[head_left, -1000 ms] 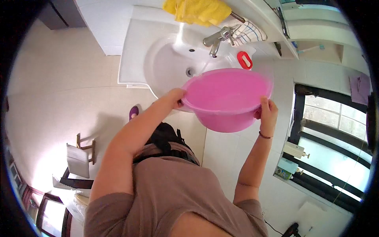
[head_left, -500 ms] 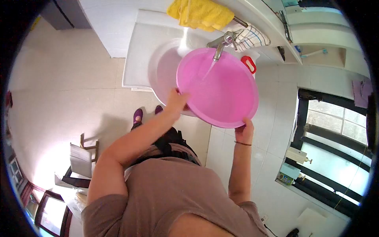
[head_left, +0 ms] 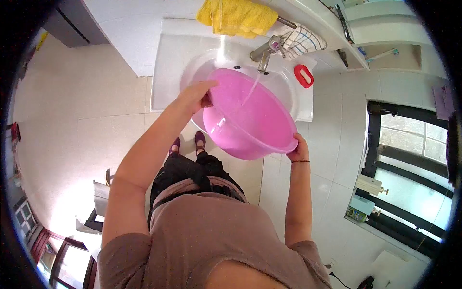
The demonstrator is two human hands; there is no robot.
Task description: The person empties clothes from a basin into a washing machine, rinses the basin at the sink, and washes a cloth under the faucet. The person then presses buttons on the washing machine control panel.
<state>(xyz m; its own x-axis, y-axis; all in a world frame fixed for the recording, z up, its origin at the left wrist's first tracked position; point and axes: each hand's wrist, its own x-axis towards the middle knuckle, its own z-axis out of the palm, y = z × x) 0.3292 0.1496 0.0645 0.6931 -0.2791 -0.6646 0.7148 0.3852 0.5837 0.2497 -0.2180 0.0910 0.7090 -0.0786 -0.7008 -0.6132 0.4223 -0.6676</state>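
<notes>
A large pink basin [head_left: 250,113] is tilted over the white sink [head_left: 166,62], its outer side facing me. My left hand [head_left: 198,95] grips its rim at the left, and my right hand [head_left: 299,148] grips the rim at the lower right. The fingers of both hands are partly hidden by the basin. From the metal faucet [head_left: 263,61] a thin stream of water runs into the basin.
A yellow towel [head_left: 238,19] and a striped cloth [head_left: 301,42] hang behind the faucet. On the sink's right corner sits a red soap dish [head_left: 303,76]. A toothbrush [head_left: 383,55] lies on the shelf, and a window [head_left: 409,164] is at right.
The basin has tipped further and shifted left and towards me, baring more of the sink and its drain holes. My left hand has moved up and left with the rim.
</notes>
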